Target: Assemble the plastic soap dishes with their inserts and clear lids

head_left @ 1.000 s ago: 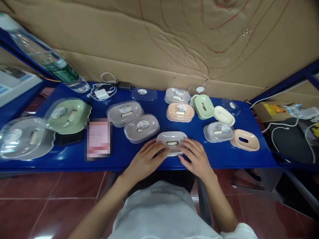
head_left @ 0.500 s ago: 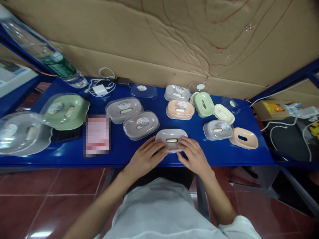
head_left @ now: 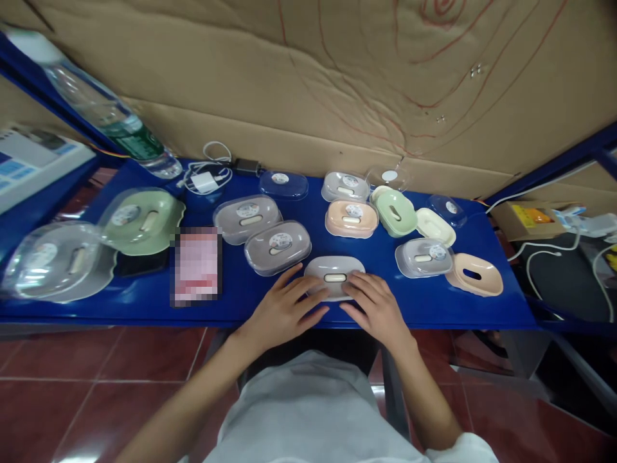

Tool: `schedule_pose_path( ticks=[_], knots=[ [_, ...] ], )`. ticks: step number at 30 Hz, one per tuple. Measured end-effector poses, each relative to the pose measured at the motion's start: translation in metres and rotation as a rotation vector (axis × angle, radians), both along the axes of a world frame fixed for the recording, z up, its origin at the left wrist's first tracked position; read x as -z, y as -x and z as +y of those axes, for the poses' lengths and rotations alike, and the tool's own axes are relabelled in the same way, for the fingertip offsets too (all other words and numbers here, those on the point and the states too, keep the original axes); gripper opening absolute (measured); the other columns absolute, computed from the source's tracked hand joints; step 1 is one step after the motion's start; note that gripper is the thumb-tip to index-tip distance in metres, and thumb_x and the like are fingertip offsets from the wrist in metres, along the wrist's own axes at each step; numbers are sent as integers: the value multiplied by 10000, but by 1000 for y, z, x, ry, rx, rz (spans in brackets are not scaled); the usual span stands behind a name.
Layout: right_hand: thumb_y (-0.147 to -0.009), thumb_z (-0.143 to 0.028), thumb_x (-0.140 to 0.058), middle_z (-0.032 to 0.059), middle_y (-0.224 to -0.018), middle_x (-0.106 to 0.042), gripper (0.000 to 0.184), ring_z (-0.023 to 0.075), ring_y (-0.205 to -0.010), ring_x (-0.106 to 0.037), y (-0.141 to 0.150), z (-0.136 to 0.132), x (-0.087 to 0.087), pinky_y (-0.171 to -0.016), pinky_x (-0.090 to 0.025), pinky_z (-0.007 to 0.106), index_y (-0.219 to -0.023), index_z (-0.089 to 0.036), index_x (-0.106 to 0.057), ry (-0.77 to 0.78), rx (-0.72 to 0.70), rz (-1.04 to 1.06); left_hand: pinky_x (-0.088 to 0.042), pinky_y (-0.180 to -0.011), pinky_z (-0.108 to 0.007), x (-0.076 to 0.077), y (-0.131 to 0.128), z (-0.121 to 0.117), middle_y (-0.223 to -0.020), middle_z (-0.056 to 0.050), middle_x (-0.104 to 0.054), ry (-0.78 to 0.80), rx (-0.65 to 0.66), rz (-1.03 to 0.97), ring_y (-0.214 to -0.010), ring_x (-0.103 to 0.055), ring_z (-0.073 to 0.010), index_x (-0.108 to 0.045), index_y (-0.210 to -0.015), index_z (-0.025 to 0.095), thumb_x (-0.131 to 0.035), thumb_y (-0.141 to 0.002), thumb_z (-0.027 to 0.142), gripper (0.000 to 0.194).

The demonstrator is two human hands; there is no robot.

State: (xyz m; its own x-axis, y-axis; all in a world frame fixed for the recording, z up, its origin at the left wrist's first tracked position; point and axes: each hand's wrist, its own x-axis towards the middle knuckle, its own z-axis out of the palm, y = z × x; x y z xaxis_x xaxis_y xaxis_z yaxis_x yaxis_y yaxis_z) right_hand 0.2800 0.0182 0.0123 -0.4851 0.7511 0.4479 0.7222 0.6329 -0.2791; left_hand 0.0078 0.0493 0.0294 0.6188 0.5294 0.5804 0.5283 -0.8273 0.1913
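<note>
A grey oval soap dish [head_left: 335, 265] lies at the table's front edge, a cream strip set in the slot on its top. Over its left end rests my left hand [head_left: 282, 312], open, with fingers stretched out and spread and the thumb in front of the dish. My right hand [head_left: 376, 302] is open too. Its fingertips lie on the dish's right end and its thumb is apart from it. Just left of the dish sits another grey soap dish [head_left: 270, 257] under a clear lid [head_left: 301, 239].
Lidded grey, peach [head_left: 340, 225] and green soap dishes [head_left: 166, 222] stand around. At right are an uncovered peach dish [head_left: 489, 276] and a cream piece [head_left: 436, 226]. A pixelated pink item [head_left: 196, 263], a charger [head_left: 205, 182] and a water bottle [head_left: 139, 138] are at left.
My left fingers have spread and its index finger has lifted. Both thumbs have come away from the dish's front. The view has shifted slightly; the dish stays in about the same place.
</note>
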Motion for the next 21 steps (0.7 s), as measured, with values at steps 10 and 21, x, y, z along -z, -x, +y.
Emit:
schedule_pose_path(
  ticks=[10,21],
  knots=[
    [-1074,-339,-684,146,-1451,-707,319,321,-1439,-611,0,-1,4,-1173,-510,525,-1359,-194,-680,-40,40,1,-422,-1198,-482,-76,24,206,-1513,-161,-621,457,-477,365,-1431,-571,-340,-566,-1465,179,-618,-982,296,500],
    [-1086,-397,-650,171,-1519,-648,470,339,-1447,-593,-1,-2,4,-1163,-539,554,-1515,-220,-580,-1,84,18,-444,-1110,-485,-73,15,233,-1387,-146,-682,546,-453,437,-1264,-599,-332,-569,-1387,184,-866,-814,494,716]
  ],
)
